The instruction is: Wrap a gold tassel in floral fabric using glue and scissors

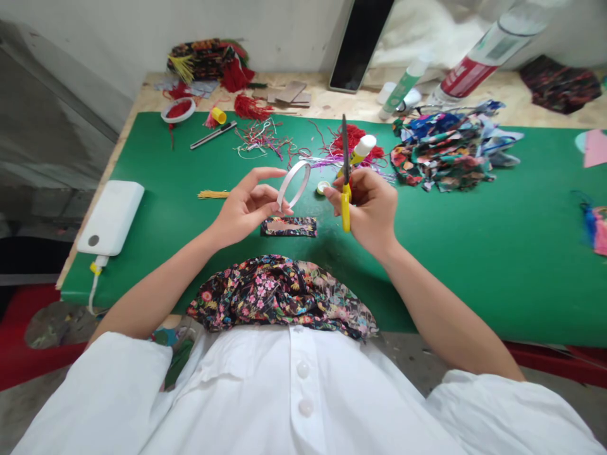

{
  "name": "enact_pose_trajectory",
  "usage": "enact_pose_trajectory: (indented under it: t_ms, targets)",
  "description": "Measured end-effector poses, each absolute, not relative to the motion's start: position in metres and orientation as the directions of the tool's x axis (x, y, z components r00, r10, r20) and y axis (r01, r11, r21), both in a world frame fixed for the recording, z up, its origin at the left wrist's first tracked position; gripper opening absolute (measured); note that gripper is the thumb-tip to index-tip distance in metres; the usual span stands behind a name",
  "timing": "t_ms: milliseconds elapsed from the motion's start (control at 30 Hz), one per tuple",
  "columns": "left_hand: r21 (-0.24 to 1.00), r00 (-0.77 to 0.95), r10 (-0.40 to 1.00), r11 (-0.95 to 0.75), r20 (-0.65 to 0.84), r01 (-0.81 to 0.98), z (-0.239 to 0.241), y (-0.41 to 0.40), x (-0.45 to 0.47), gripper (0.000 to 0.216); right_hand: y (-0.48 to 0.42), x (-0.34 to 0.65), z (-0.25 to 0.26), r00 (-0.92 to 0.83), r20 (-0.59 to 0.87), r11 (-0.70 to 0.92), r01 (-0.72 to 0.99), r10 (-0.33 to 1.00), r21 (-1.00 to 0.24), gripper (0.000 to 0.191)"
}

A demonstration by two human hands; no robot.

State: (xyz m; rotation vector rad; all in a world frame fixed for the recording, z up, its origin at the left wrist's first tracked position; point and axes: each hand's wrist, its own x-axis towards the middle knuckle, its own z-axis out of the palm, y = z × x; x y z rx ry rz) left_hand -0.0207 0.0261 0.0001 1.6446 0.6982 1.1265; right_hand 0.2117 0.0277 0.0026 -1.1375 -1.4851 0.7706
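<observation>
My left hand [246, 205] pinches a thin white ring-shaped band [294, 183] by its lower edge, with the other fingers spread. My right hand [372, 205] is closed around yellow-handled scissors [345, 170], blades upright, and also grips a glue stick [361, 150] with a white body. Both hands hover above the green mat [474, 253]. A small rectangle of floral fabric [289, 226] lies flat on the mat just below my hands. A small round cap [323, 187] sits between the ring and the scissors.
Bunched floral fabric [279, 294] lies at the mat's near edge. A pile of colourful fabric scraps [450, 148] is at the right, red tassels and threads [265, 136] behind. A white power bank [111, 216] sits left; bottles [478, 63] and a dark tablet [360, 41] stand behind.
</observation>
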Motion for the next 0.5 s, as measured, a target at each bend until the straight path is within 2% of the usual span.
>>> enact_pose_trajectory:
  t_ms: [200,500]
  targets:
    - [0.929,0.505,0.788,-0.358,0.352,-0.089,0.0,0.0222,-0.0199,0.045,0.024,0.208,0.0081,0.001,0.295,0.294,0.07,0.956,-0.953,0.034]
    - [0.96,0.618,0.735,-0.227,0.279,-0.162,0.003,0.0163,-0.0215,0.049,0.025,0.2075,0.0095,-0.049,0.294,0.293,-0.015,0.955,-0.956,0.031]
